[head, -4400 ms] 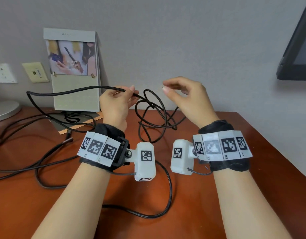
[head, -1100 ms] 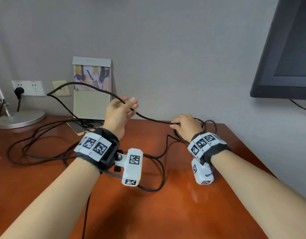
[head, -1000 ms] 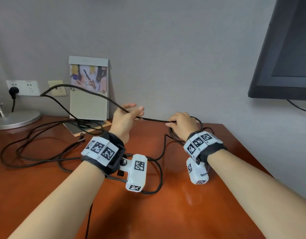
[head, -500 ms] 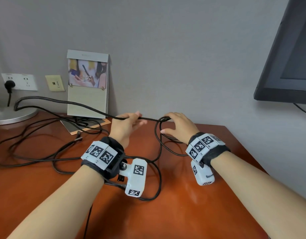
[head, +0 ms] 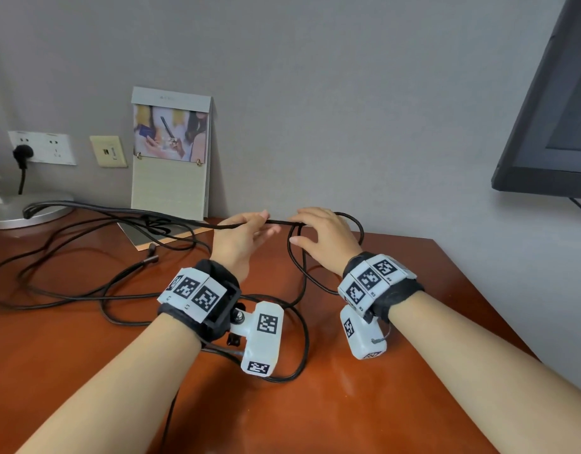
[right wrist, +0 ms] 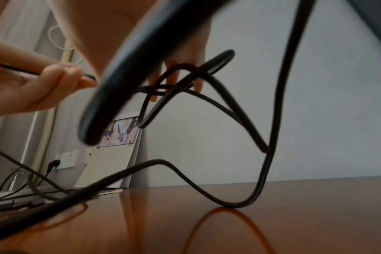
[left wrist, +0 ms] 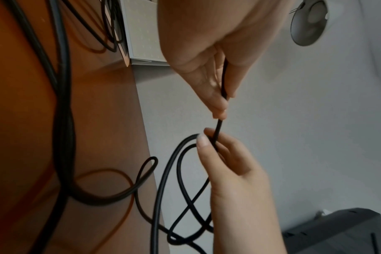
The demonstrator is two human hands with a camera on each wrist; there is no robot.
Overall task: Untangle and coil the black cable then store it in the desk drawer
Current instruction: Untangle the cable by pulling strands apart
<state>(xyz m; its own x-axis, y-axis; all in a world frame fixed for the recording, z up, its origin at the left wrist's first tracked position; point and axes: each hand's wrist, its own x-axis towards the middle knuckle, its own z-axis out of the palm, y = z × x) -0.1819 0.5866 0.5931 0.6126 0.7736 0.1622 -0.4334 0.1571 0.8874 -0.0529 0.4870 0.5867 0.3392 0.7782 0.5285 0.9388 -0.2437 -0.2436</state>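
A long black cable (head: 281, 221) sprawls over the brown desk (head: 86, 355) and rises to both hands near the back wall. My left hand (head: 243, 234) pinches a straight run of the cable (left wrist: 218, 127) between thumb and fingers. Close on its right, my right hand (head: 321, 237) holds the same cable, with a few loops hanging from its fingers (right wrist: 178, 75) down to the desk. A blurred loop of cable (right wrist: 122, 77) crosses close to the right wrist camera. No drawer is in view.
A standing photo card (head: 171, 158) leans on the wall behind the cable's tangle. A lamp base (head: 20, 211) and a wall socket (head: 40, 147) with a plug are at the far left. A dark monitor (head: 551, 126) hangs at the right.
Both hands have come lower and closer together. The cable span left of my left hand has dropped from mid-air onto the desk. Loops now hang from my right hand.
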